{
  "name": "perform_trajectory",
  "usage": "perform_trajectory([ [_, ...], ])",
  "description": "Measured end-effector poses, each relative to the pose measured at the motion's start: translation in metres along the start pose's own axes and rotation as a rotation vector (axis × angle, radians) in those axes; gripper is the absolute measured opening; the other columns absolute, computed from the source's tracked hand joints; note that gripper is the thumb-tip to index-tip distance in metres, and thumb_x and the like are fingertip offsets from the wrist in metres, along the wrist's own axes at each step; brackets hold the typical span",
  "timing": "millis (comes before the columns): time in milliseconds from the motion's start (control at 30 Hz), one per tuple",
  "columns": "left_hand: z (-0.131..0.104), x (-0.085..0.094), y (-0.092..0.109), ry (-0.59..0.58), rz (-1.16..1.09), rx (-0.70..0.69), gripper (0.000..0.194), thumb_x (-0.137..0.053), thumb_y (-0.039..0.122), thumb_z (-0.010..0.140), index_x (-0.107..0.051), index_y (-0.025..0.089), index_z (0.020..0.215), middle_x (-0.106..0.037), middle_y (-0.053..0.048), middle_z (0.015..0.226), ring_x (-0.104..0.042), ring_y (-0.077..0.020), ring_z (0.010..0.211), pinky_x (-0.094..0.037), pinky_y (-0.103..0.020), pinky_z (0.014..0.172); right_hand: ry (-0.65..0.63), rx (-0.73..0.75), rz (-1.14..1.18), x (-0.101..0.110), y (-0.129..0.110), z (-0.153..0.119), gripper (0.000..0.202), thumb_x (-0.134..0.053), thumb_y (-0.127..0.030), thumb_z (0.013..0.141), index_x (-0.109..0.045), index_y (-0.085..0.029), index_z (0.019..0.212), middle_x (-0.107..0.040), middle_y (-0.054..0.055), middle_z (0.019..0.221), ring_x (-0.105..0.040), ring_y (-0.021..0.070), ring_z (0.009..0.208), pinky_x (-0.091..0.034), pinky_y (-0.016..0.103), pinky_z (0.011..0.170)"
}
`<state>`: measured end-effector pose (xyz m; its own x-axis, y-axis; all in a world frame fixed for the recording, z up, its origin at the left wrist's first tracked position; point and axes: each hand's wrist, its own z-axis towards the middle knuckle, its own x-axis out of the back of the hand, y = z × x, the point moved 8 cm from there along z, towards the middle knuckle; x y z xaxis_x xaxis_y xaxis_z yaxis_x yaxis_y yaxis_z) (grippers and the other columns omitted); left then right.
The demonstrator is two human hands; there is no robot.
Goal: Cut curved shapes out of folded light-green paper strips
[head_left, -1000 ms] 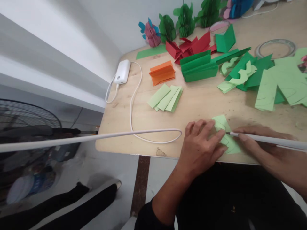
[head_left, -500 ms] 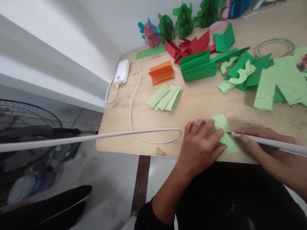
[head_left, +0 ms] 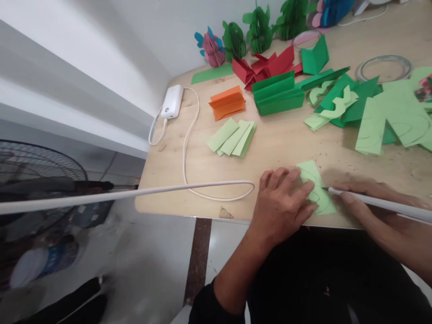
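On a light green paper piece (head_left: 326, 206) near the table's front edge, my left hand (head_left: 277, 204) lies flat with its fingers spread. Curved pencil-like lines are drawn on that paper, partly covered by the fingertips. My right hand (head_left: 380, 213) grips a white pen (head_left: 374, 199), its dark tip at the paper's right edge. Whether the tip touches the paper I cannot tell. Beyond my left hand lies a fan of folded light green strips (head_left: 232, 138). More light green pieces with drawn curves (head_left: 403, 110) are piled at the right.
Folded orange paper (head_left: 227, 103), green paper (head_left: 278, 94) and red paper (head_left: 266, 67) lie farther back. Paper figures (head_left: 258, 33) stand by the wall. A white power bank (head_left: 172, 101) trails a cable (head_left: 189, 130) across the table's left. Tape rolls (head_left: 384, 68) lie behind.
The pen tip has drawn back slightly to the right along with my right hand. My left hand stays on the paper. A dark shape at the lower left has shifted down and left.
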<state>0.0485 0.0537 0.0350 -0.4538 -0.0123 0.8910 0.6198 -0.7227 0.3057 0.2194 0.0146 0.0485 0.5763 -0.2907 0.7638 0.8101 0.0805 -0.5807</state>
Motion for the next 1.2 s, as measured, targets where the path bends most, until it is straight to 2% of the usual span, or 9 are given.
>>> perform_trajectory([
  [200,0.000,0.001,0.000,0.012,-0.005,-0.001,0.031,-0.061,0.044,0.102,-0.073,0.026,0.124,-0.068,-0.008,0.139,-0.054,-0.0280,0.128,-0.041,-0.046,0.109,-0.015,-0.002,-0.029,0.001,0.000,-0.002,0.033,-0.057,-0.057,0.094,-0.077,-0.032,0.100,-0.082,0.001,0.100,-0.079,0.0235,0.093,-0.064,0.038,0.080],
  [333,-0.001,-0.002,-0.001,-0.012,0.005,0.002,0.032,-0.063,0.044,0.100,-0.072,0.027,0.125,-0.067,-0.008,0.140,-0.054,-0.0283,0.128,-0.041,-0.047,0.109,-0.006,-0.037,-0.029,0.001,0.002,-0.004,0.037,-0.055,-0.060,0.094,-0.077,-0.031,0.100,-0.082,0.003,0.100,-0.078,0.0251,0.094,-0.064,0.041,0.082],
  [533,-0.001,0.001,0.000,0.043,-0.015,-0.018,0.031,-0.062,0.045,0.101,-0.073,0.025,0.122,-0.068,-0.009,0.138,-0.054,-0.0279,0.127,-0.041,-0.046,0.108,0.008,-0.027,-0.018,0.004,-0.001,-0.006,0.032,-0.057,-0.056,0.094,-0.077,-0.032,0.101,-0.082,0.001,0.099,-0.078,0.0245,0.093,-0.064,0.040,0.083],
  [767,-0.001,-0.003,-0.001,-0.014,0.002,0.001,0.032,-0.065,0.044,0.099,-0.073,0.028,0.125,-0.066,-0.008,0.140,-0.054,-0.0283,0.127,-0.041,-0.046,0.108,0.004,0.012,-0.001,0.005,-0.004,-0.007,0.029,-0.057,-0.053,0.095,-0.077,-0.033,0.104,-0.082,0.001,0.102,-0.078,0.0237,0.095,-0.063,0.038,0.083],
  [967,-0.001,-0.003,-0.001,-0.015,-0.001,0.004,0.033,-0.064,0.044,0.100,-0.073,0.027,0.126,-0.067,-0.009,0.141,-0.054,-0.0286,0.128,-0.041,-0.046,0.108,-0.004,-0.004,-0.002,0.006,-0.002,-0.008,0.027,-0.058,-0.052,0.094,-0.076,-0.034,0.103,-0.082,0.000,0.100,-0.078,0.0246,0.096,-0.063,0.041,0.085],
  [1200,-0.001,0.000,-0.001,0.039,-0.020,-0.008,0.032,-0.061,0.045,0.101,-0.074,0.026,0.123,-0.068,-0.008,0.138,-0.054,-0.0277,0.128,-0.041,-0.045,0.109,0.064,-0.081,-0.029,0.012,0.000,-0.016,0.029,-0.055,-0.053,0.096,-0.074,-0.035,0.106,-0.082,-0.001,0.101,-0.078,0.0223,0.095,-0.062,0.036,0.080],
])
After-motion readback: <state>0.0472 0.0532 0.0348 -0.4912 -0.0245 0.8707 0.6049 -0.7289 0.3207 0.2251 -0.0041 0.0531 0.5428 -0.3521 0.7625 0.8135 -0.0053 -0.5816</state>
